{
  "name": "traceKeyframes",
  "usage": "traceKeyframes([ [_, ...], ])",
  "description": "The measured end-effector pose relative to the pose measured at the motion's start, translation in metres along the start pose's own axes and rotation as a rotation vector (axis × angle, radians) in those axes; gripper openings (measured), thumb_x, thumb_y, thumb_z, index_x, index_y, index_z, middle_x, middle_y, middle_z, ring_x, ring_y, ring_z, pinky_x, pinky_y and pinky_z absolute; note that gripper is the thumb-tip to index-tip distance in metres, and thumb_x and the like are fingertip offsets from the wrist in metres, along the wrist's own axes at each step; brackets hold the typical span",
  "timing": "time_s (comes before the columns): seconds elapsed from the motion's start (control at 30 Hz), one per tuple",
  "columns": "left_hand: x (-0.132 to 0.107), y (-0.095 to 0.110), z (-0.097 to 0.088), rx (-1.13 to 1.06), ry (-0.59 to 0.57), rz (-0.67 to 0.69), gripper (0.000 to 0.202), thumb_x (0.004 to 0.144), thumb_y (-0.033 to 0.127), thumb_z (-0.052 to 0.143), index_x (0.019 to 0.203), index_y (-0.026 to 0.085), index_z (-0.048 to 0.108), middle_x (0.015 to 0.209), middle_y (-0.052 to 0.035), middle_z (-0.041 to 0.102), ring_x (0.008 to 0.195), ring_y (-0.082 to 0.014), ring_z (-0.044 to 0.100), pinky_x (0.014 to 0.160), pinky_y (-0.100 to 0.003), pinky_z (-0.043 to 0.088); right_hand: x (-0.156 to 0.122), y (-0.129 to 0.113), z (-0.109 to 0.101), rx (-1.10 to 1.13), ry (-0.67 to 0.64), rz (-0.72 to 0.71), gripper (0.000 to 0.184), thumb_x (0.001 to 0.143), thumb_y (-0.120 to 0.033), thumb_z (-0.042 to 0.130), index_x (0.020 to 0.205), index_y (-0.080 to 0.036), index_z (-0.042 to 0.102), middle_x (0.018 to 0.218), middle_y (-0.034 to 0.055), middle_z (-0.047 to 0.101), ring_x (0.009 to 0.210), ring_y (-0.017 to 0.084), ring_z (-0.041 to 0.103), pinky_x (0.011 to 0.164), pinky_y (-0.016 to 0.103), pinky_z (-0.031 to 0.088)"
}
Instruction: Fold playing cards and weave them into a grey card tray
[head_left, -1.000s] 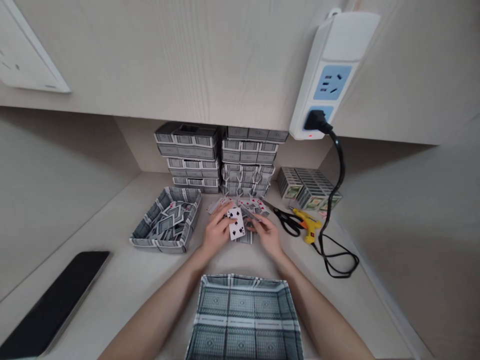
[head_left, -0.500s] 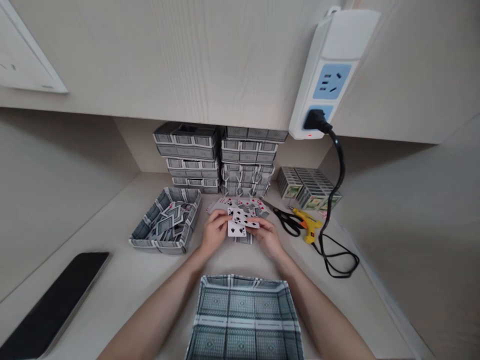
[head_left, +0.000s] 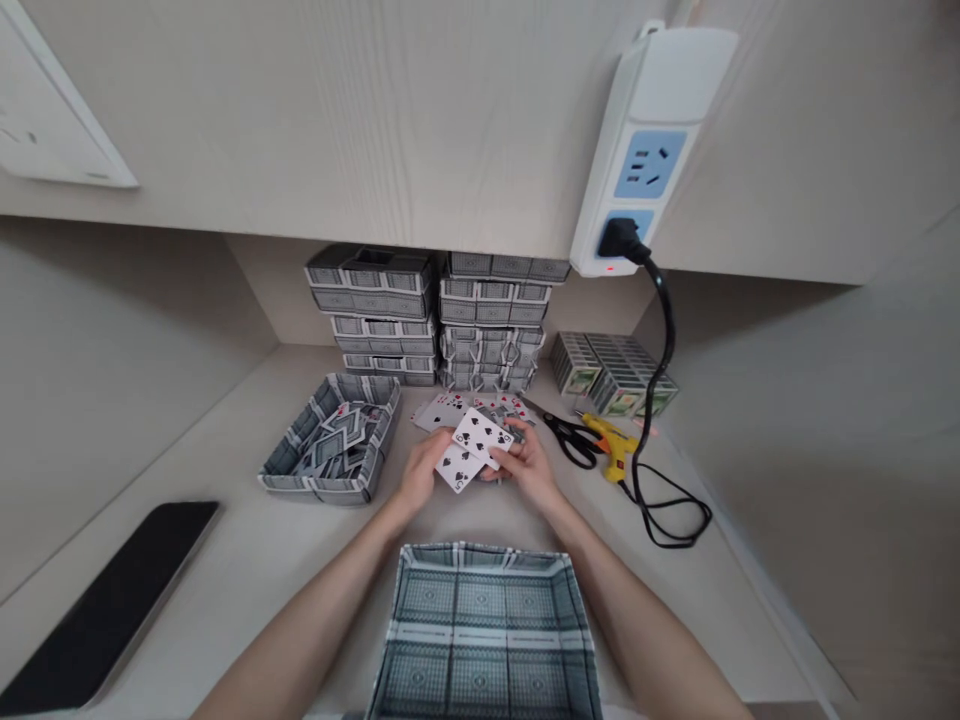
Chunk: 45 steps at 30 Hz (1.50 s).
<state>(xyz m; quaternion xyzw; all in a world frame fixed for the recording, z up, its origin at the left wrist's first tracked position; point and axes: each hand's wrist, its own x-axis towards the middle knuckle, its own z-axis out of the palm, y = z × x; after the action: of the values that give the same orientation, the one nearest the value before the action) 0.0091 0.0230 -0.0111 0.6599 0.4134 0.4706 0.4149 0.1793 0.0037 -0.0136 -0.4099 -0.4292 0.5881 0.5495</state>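
The five of spades (head_left: 457, 472) had just swung from square-on to a slant, with another spade card (head_left: 481, 432) across it, suggesting their overlap was being adjusted. Beyond the near card-built tray (head_left: 480, 600), the left hand (head_left: 421, 470) curled part-closed at the pair's left edges, its grip partly hidden; the right hand (head_left: 529, 463) pinched the upper card under its thumb. The near tray showed its card-back floor; leftward beyond it, a second tray (head_left: 330, 488) held loose cards (head_left: 341, 440).

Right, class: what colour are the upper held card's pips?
Black; the head view shows the upper card best.
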Motion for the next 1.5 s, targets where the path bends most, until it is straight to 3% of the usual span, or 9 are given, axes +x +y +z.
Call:
traceKeyframes([
  [0.13, 0.0, 0.004, 0.005, 0.101, -0.031, -0.069, 0.029, 0.069, 0.034, 0.054, 0.088, 0.012, 0.06, 0.085, -0.0051, 0.064, 0.076, -0.017, 0.057, 0.065, -0.026, 0.046, -0.004, -0.002, 0.001, -0.105, -0.116, 0.066, 0.047, 0.059, -0.04, 0.065, 0.095, -0.02, 0.043, 0.062, -0.0014, 0.063, 0.048, 0.016, 0.06, 0.046, 0.028, 0.05],
  [0.37, -0.003, 0.018, 0.0, 0.105, -0.193, -0.044, 0.024, 0.071, 0.025, 0.052, 0.09, 0.011, 0.056, 0.087, -0.0067, 0.063, 0.077, -0.0164, 0.057, 0.067, -0.027, 0.047, -0.002, 0.001, 0.001, -0.132, -0.054, 0.11, 0.035, 0.07, -0.052, 0.049, 0.079, -0.018, 0.049, 0.051, -0.0017, 0.059, 0.037, 0.014, 0.054, 0.029, 0.021, 0.037],
  [0.53, -0.006, 0.023, 0.0, 0.063, -0.157, -0.019, 0.033, 0.068, 0.014, 0.05, 0.101, 0.015, 0.047, 0.093, -0.0059, 0.059, 0.08, -0.0148, 0.056, 0.063, -0.024, 0.048, -0.009, 0.001, 0.004, -0.153, -0.171, 0.177, 0.037, 0.071, -0.053, 0.048, 0.067, -0.016, 0.051, 0.046, -0.0014, 0.056, 0.035, 0.01, 0.049, 0.03, 0.02, 0.034],
  [0.7, -0.003, 0.02, 0.0, -0.14, -0.088, -0.18, 0.041, 0.067, 0.015, 0.049, 0.107, 0.017, 0.038, 0.082, -0.0017, 0.058, 0.058, -0.0093, 0.055, 0.047, -0.019, 0.043, -0.011, -0.003, 0.005, -0.141, -0.262, 0.129, 0.033, 0.068, -0.046, 0.055, 0.076, -0.015, 0.052, 0.048, -0.0042, 0.054, 0.037, 0.007, 0.045, 0.033, 0.017, 0.032],
  [0.83, 0.004, 0.021, -0.009, -0.136, -0.203, -0.364, 0.029, 0.071, 0.033, 0.051, 0.09, 0.012, 0.051, 0.059, 0.0023, 0.053, 0.039, -0.0044, 0.041, 0.035, -0.015, 0.028, -0.006, -0.002, 0.001, -0.158, -0.152, 0.098, 0.034, 0.065, -0.042, 0.06, 0.084, -0.016, 0.047, 0.052, -0.0035, 0.057, 0.041, 0.009, 0.051, 0.038, 0.018, 0.037],
  [1.0, 0.004, 0.021, -0.017, -0.032, -0.36, -0.365, 0.036, 0.067, 0.045, 0.054, 0.058, 0.011, 0.05, 0.042, 0.0059, 0.041, 0.039, -0.0038, 0.032, 0.039, -0.017, 0.021, -0.004, 0.004, -0.004, -0.163, -0.12, 0.137, 0.035, 0.06, -0.037, 0.065, 0.081, -0.017, 0.046, 0.064, 0.0005, 0.063, 0.057, 0.014, 0.06, 0.048, 0.024, 0.046],
  [1.17, 0.004, 0.017, -0.014, 0.02, -0.363, -0.334, 0.039, 0.067, 0.049, 0.052, 0.056, 0.011, 0.051, 0.043, 0.0057, 0.04, 0.042, -0.0048, 0.032, 0.041, -0.018, 0.021, -0.003, 0.008, -0.006, -0.136, -0.152, 0.187, 0.046, 0.052, -0.032, 0.071, 0.09, -0.017, 0.05, 0.076, 0.0026, 0.065, 0.068, 0.019, 0.062, 0.058, 0.03, 0.049],
  [1.33, 0.005, 0.009, -0.013, 0.011, -0.449, -0.357, 0.038, 0.066, 0.049, 0.052, 0.061, 0.012, 0.052, 0.045, 0.0059, 0.041, 0.041, -0.0048, 0.032, 0.041, -0.018, 0.021, -0.002, 0.007, -0.01, -0.137, -0.16, 0.205, 0.033, 0.063, -0.041, 0.062, 0.082, -0.013, 0.059, 0.075, 0.0037, 0.066, 0.066, 0.017, 0.061, 0.061, 0.03, 0.049],
  [1.5, 0.005, 0.0, -0.014, 0.001, -0.536, -0.38, 0.039, 0.068, 0.05, 0.05, 0.059, 0.012, 0.049, 0.045, 0.0052, 0.043, 0.038, -0.0045, 0.033, 0.039, -0.018, 0.021, -0.002, 0.005, -0.012, -0.14, -0.168, 0.269, 0.036, 0.059, -0.038, 0.067, 0.083, -0.013, 0.061, 0.076, 0.0047, 0.066, 0.065, 0.017, 0.061, 0.062, 0.031, 0.049],
])
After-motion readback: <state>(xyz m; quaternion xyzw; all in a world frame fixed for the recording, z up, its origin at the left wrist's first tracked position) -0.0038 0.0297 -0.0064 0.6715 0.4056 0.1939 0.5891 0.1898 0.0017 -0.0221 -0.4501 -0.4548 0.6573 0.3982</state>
